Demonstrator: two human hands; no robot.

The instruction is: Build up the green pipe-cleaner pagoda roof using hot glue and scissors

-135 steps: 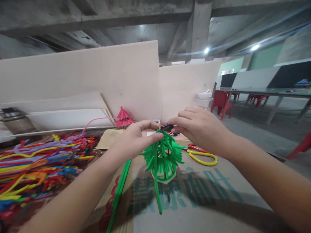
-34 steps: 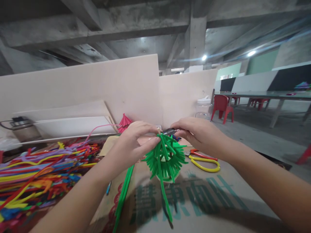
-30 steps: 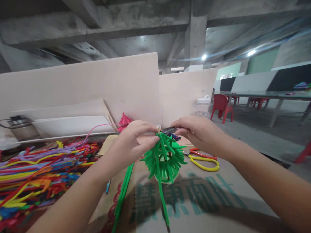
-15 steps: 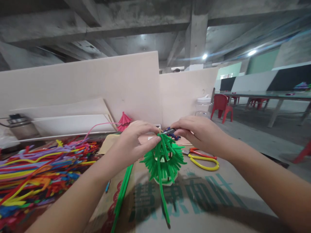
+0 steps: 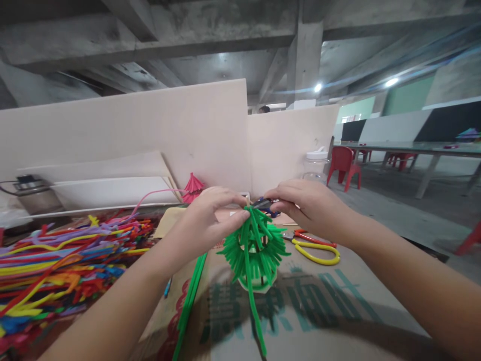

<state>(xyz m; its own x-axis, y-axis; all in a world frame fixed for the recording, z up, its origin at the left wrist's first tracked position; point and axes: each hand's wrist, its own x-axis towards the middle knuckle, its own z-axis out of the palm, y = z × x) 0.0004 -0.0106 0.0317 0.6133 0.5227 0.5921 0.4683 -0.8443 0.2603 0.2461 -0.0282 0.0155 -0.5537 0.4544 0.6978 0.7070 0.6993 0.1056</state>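
Note:
A small tiered pagoda-like model made of green pipe cleaners [image 5: 259, 260] stands on a pale base, with a pale stick tip at its top. One long green strand hangs down its front. My left hand [image 5: 212, 215] pinches the model's peak between thumb and fingers. To the right of the peak, my right hand [image 5: 306, 205] has thumb and index finger bent close together. Dark pliers-like tool parts [image 5: 265, 204] with blue show by its fingertips; whether the fingers grip them is unclear.
Scissors with red and yellow handles [image 5: 315, 250] lie right of the model on printed cardboard [image 5: 319, 326]. Loose green pipe cleaners [image 5: 191, 296] lie to its left. Many coloured pipe cleaners [image 5: 75, 255] are heaped at far left. Behind are a pink model [image 5: 193, 188] and a lidded jar [image 5: 316, 163].
The hands stay nearly in place. The model's base and hanging strand have shifted slightly down and toward me.

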